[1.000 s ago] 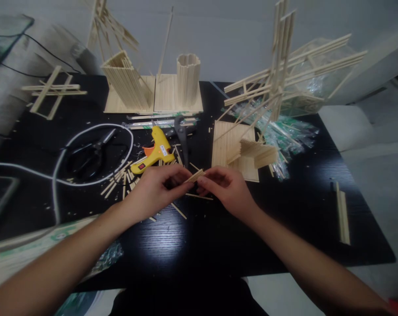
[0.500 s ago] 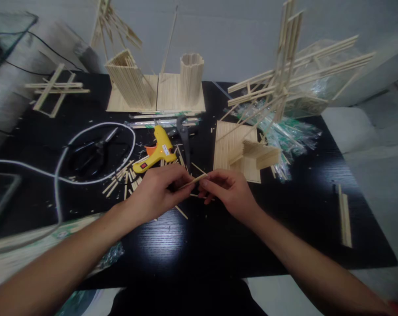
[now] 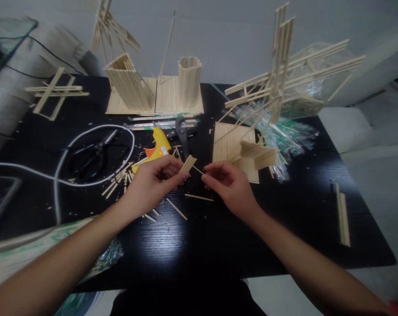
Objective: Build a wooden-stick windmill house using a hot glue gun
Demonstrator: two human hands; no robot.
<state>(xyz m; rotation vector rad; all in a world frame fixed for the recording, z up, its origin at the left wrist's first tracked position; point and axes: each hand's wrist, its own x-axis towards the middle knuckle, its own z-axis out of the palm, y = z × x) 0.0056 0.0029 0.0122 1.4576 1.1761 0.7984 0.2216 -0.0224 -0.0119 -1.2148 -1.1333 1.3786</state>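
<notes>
My left hand pinches a small flat bundle of short wooden sticks between thumb and fingers, tilted up to the right. Just right of it, my right hand has thumb and forefinger closed at the end of one thin stick, whose other end points toward the bundle. Partly behind my left hand lies a yellow glue gun. Dark pliers rest beyond the hands. A loose stick lies on the black table below the gap between my hands.
Upright stick structures stand on bases at the back. A stick base with low walls is at right, near a tall windmill-like frame and plastic wrappers. Scissors and a white cable lie left; more sticks lie right.
My hands have moved slightly apart. The bundle in my left hand has turned up so its flat face shows, and a single stick now shows at my right fingertips.
</notes>
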